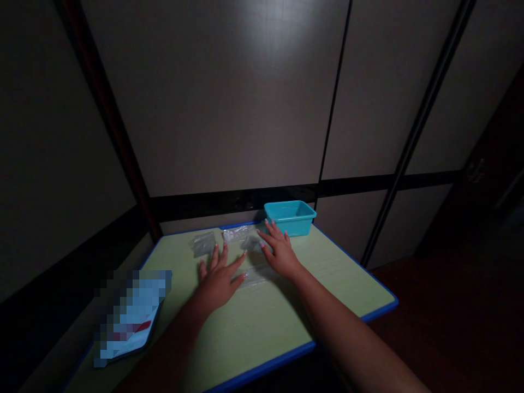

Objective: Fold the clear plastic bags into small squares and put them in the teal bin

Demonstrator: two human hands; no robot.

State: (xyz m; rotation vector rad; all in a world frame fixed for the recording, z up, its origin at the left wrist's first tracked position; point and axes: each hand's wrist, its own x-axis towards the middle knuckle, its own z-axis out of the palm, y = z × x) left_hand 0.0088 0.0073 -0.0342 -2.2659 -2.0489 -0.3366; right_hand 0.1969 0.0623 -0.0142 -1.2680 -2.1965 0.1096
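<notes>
My left hand (pixel 220 282) is over the middle of the table with its fingers spread and nothing in them. Just beyond its fingertips lies a clear plastic bag (pixel 203 244) with something greyish in it. My right hand (pixel 280 251), fingers also apart, hovers over or rests by a second greyish plastic bag (pixel 251 244), partly covered by the fingers; I cannot tell whether they touch. A crinkled clear bag (pixel 236 233) with whitish contents lies near the back edge. Between my hands a flat transparent bag (pixel 258 275) lies on the tabletop.
A turquoise plastic basin (pixel 291 224) stands at the back right of the pale green table (pixel 335 278), which has a blue rim. At the left edge is a phone-like device (pixel 135 322), its screen blurred out. Panelled doors (pixel 229 109) rise close behind the table.
</notes>
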